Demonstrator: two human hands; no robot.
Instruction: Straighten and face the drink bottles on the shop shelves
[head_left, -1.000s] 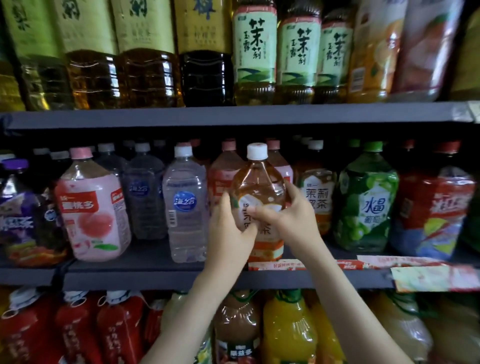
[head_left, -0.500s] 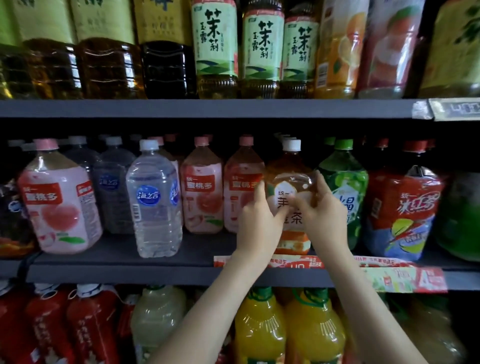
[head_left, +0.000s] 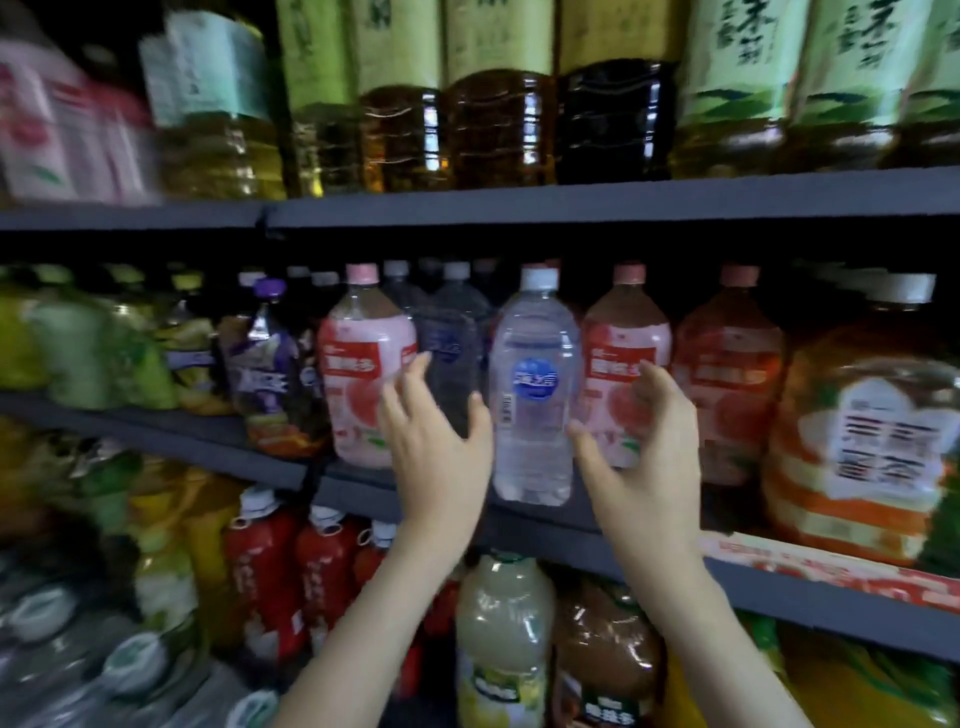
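— Both grips open: left hand (head_left: 434, 436) and right hand (head_left: 641, 457) empty, flanking water bottle (head_left: 535, 389) near shelf (head_left: 571, 540) front.
— Released tea bottle (head_left: 862, 447), now right; moved left. Water next, probably.

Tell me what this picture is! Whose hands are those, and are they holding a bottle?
A person wears a camera on their head, so you see what they see. Those are their own hands: the left hand and right hand. Both are open, on either side of a clear water bottle, not gripping it yet. It stands on a grey shop shelf, between pink peach drink bottles. A big tea bottle stands to the right. The picture is blurry.
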